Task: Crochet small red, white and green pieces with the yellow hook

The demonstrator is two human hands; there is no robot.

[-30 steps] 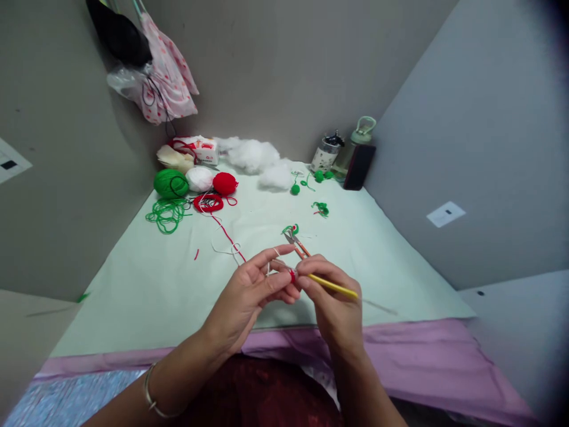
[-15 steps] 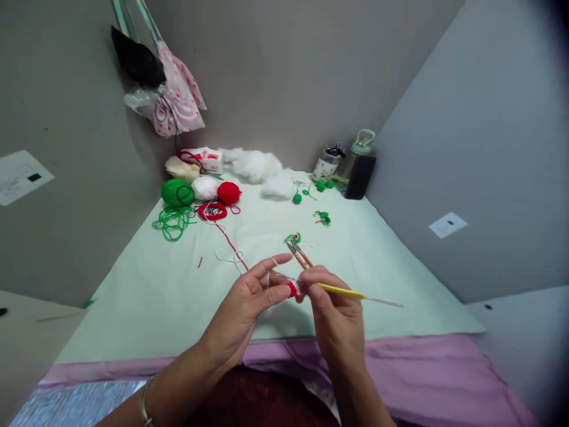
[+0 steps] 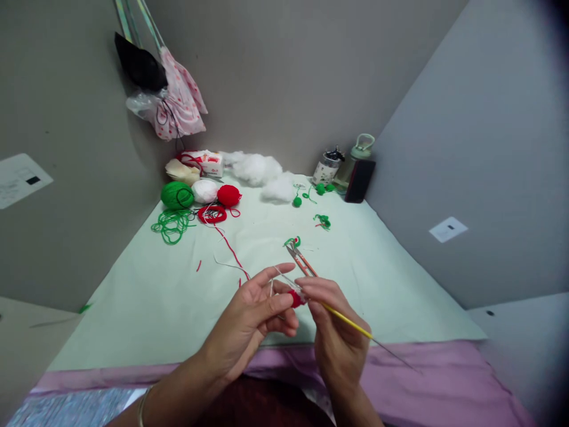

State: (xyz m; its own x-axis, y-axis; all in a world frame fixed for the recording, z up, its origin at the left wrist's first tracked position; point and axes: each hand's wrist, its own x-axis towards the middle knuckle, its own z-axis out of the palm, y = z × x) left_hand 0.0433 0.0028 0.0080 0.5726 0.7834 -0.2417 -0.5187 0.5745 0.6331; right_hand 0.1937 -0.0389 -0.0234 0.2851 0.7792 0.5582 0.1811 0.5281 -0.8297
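Note:
My left hand (image 3: pixel 255 314) pinches a small red and white crochet piece (image 3: pixel 297 298) between thumb and fingers. White yarn (image 3: pixel 281 271) runs over its raised index finger toward the piece. In my right hand (image 3: pixel 340 332) is a crochet hook with a yellow handle (image 3: pixel 349 321), its thin metal rear end pointing down to the right. The hook's tip is at the piece, hidden by my fingers. Just beyond the hands lie thread snips (image 3: pixel 302 261) with orange handles, their blades touching a small green and red crochet piece (image 3: pixel 293 242).
Balls of green (image 3: pixel 176 194), white (image 3: pixel 205 191) and red yarn (image 3: pixel 229 196) sit at the back left, beside loose green strands (image 3: pixel 172 226). White stuffing (image 3: pixel 258 170) lies along the back wall. A phone (image 3: pixel 360 181) leans against a bottle (image 3: pixel 363 146) at the back right.
My right hand has tilted the hook, so its rear end points more steeply down. More red of the crochet piece shows. The whole view has shifted, with the table lower in it.

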